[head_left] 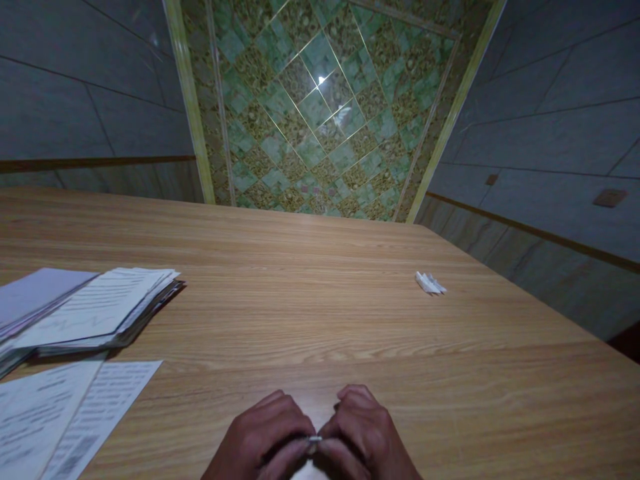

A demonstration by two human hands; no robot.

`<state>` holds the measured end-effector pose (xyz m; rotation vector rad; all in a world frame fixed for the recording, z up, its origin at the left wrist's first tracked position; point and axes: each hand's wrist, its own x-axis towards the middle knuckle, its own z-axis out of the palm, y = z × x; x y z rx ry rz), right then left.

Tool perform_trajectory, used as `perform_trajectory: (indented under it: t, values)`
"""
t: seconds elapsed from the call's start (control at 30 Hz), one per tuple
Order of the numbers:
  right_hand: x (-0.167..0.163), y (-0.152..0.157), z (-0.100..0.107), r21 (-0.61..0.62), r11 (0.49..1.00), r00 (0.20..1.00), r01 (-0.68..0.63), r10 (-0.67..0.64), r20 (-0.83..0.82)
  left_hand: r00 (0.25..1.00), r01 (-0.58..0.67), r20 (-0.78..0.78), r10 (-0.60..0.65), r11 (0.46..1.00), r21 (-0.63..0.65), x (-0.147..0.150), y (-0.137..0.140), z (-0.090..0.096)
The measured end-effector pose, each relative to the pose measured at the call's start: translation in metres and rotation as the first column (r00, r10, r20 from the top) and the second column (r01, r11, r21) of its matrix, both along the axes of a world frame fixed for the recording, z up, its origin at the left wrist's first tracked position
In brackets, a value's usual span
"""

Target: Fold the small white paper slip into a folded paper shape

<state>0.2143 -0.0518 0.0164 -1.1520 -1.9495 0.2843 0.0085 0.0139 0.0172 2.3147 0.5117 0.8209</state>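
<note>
Close together at the bottom middle are my left hand and my right hand, both with curled fingers. Thumbs and fingertips of the two pinch a small, thin white piece, of which only a short edge shows between them. It looks like folded paper, but my fingers cover most of it. Both hands are held just above the wooden table. Farther off to the right, a small folded white paper with pointed ends lies on the tabletop, touched by neither hand.
A thick stack of written papers sits at the left, beside a lilac sheaf. Nearer me, loose printed sheets overlap. The table's right edge slants away toward a grey wall; green patterned tiles stand behind the far edge.
</note>
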Motion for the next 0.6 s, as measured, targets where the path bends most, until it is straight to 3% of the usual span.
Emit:
perform_trajectory:
  t: [0.13, 0.3, 0.4, 0.53, 0.6]
  values:
    - [0.005, -0.002, 0.000, -0.170, 0.985, 0.994, 0.011, -0.029, -0.105, 0.997, -0.074, -0.013, 0.074, 0.960, -0.271, -0.001, 0.004, 0.003]
    - [0.006, -0.001, 0.005, -0.299, 0.954, 0.989, 0.016, -0.059, -0.136, 0.980, -0.179, -0.018, 0.199, 0.833, -0.524, -0.003, 0.008, 0.004]
    - [0.006, 0.000, 0.009, -0.284, 0.957, 0.988, 0.064, -0.100, -0.114, 0.976, -0.183, -0.013, 0.217, 0.791, -0.584, -0.005, 0.007, 0.006]
    - [0.006, -0.001, 0.012, -0.177, 0.980, 0.990, 0.095, -0.111, -0.084, 0.981, -0.158, 0.008, 0.192, 0.830, -0.535, -0.005, 0.005, 0.011]
    - [0.005, -0.002, 0.012, -0.107, 0.989, 0.992, 0.100, -0.108, -0.068, 0.975, -0.176, 0.018, 0.223, 0.814, -0.554, -0.003, 0.006, 0.012]
